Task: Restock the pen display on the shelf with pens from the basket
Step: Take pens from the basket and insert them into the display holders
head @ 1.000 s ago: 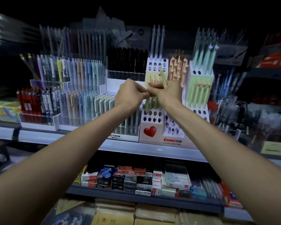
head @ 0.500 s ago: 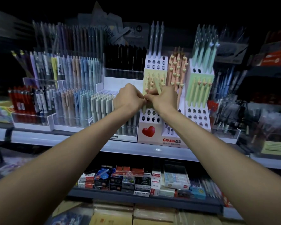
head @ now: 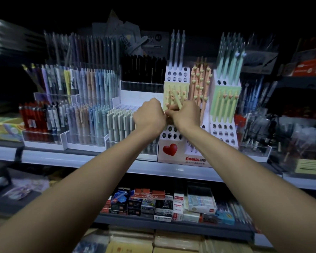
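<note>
The white stepped pen display (head: 179, 154) with a red heart stands on the upper shelf, with rows of holes and pastel heart-topped pens. Both my hands meet in front of its yellow tier. My right hand (head: 187, 115) grips a pale yellow-green pen (head: 177, 100) that slants up toward the yellow pens. My left hand (head: 150, 115) is curled, its fingertips pinching at the pen's lower end beside the right hand; the exact contact is hidden. The basket is out of view.
Clear trays of pastel, red and black pens (head: 91, 117) fill the shelf to the left. Mint pens (head: 228, 70) and clear holders (head: 255, 139) stand to the right. The lower shelf (head: 171, 223) carries small boxes of erasers and refills.
The pen in my right hand has dropped from upright and high to a lower slant against the yellow tier. Both hands stayed together and shifted slightly.
</note>
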